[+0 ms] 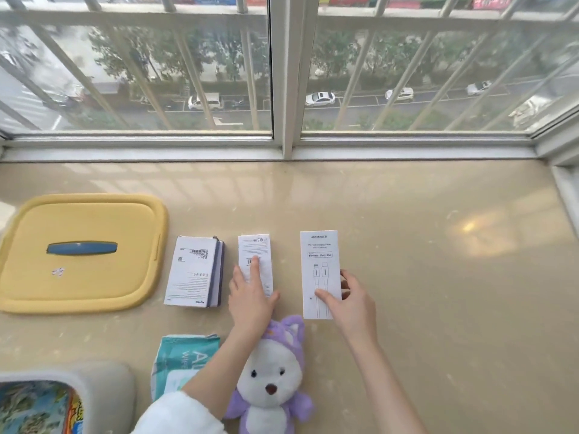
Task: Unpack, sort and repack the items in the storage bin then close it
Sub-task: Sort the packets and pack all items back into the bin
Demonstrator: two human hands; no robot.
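Three white boxes lie in a row on the beige sill. My left hand (250, 296) rests flat with straight fingers on the narrow middle box (255, 250). My right hand (351, 300) holds the tall cable box (319, 264), thumb on its face and fingers round its right edge. A wider white box (192, 270) with a dark side lies left of them. The yellow bin lid (78, 277) with a blue handle sits at far left. The grey storage bin (106, 393) stands at the bottom left corner, a colourful package inside it.
A purple and white plush toy (272, 380) lies under my left forearm near the front. A teal wipes pack (178, 361) sits left of it. The window frame (282, 148) borders the sill at the back, and a wall edge runs along the right.
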